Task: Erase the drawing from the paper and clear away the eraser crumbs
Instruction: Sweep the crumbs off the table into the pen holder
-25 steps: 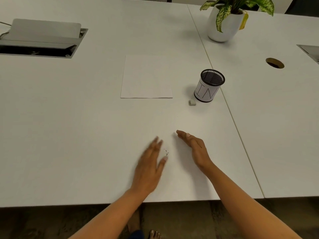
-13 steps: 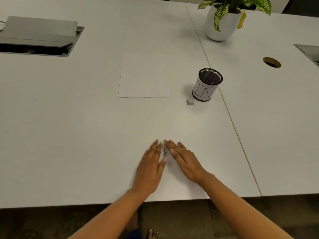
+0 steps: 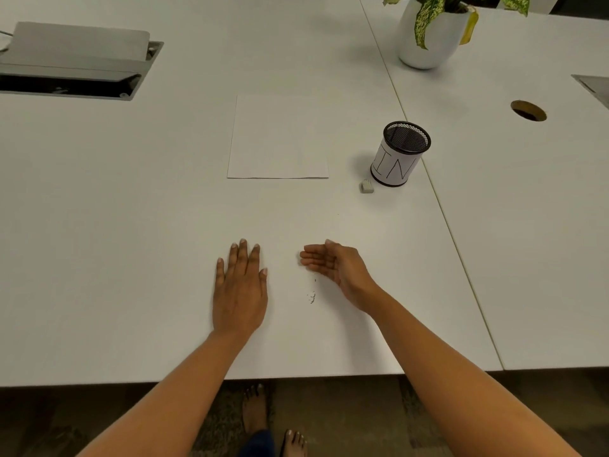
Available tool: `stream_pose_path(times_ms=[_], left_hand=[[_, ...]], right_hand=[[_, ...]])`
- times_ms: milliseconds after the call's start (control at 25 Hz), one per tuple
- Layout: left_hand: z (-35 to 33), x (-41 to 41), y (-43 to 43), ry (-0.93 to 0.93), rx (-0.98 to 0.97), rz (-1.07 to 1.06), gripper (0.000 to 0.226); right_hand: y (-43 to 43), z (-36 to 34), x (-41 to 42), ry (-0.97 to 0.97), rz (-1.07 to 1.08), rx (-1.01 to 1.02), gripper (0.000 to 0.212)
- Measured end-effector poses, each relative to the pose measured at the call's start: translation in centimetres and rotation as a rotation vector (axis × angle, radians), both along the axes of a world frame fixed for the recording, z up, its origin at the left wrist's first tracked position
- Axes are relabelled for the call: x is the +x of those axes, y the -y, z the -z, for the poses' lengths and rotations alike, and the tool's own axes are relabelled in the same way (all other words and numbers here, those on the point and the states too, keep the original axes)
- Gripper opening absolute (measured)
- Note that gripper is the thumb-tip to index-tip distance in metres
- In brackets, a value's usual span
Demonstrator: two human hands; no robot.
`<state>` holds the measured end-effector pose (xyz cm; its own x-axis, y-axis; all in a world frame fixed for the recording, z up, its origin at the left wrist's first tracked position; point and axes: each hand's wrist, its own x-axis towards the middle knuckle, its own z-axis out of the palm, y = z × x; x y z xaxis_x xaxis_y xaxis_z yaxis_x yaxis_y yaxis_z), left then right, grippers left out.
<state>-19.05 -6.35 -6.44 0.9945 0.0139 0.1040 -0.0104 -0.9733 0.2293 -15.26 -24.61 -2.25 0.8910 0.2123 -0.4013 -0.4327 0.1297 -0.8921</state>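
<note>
The white table (image 3: 99, 225) in front of you carries the paper (image 3: 278, 136) square-on near its middle. The sheet looks blank and flat, with no drawing visible on it. Your left hand (image 3: 240, 288) lies palm down on the table near the front edge, fingers straight and close together, holding nothing. Your right hand (image 3: 336, 267) stands on its little-finger edge just to the right of it, palm turned toward the left hand, fingers nearly straight and only slightly cupped, also holding nothing. A mesh pen cup (image 3: 398, 153) stands upright to the right of the paper, and the small grey eraser (image 3: 366, 186) sits just beside its base. The eraser crumbs (image 3: 311, 296) form a tiny pale cluster on the table between your hands, closer to the right wrist.

Half a second ago your fingertips met over the crumbs. Now the hands have drawn apart and the little heap lies uncovered.
</note>
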Motion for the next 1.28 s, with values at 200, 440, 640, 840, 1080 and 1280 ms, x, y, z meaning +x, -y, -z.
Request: stream_pose_path(times_ms=[200, 440, 640, 840, 1080, 1280], left_hand=[[-0.2, 0.0, 0.1, 0.001, 0.014, -0.010, 0.061], [-0.5, 0.0, 0.3, -0.005, 0.032, -0.023, 0.057], [-0.4, 0.0, 0.2, -0.002, 0.046, -0.018, 0.057], [-0.5, -0.1, 0.3, 0.007, 0.044, -0.020, 0.057], [-0.6, -0.1, 0.4, 0.001, 0.057, -0.019, 0.056], [-0.5, -0.1, 0.4, 0.007, 0.054, -0.019, 0.056]], right_hand=[[0.5, -0.1, -3.4, 0.001, -0.250, -0.091, 0.039], [0.7, -1.5, -0.9, -0.104, -0.026, 0.105, 0.040], [-1.0, -0.8, -0.1, -0.163, -0.047, 0.097, 0.038], [0.4, -1.0, -4.1, -0.218, -0.279, -0.010, 0.040], [2.1, -1.9, -2.4, -0.261, -0.025, 0.193, 0.041], [1.7, -1.0, -3.0, -0.307, -0.085, 0.115, 0.041]])
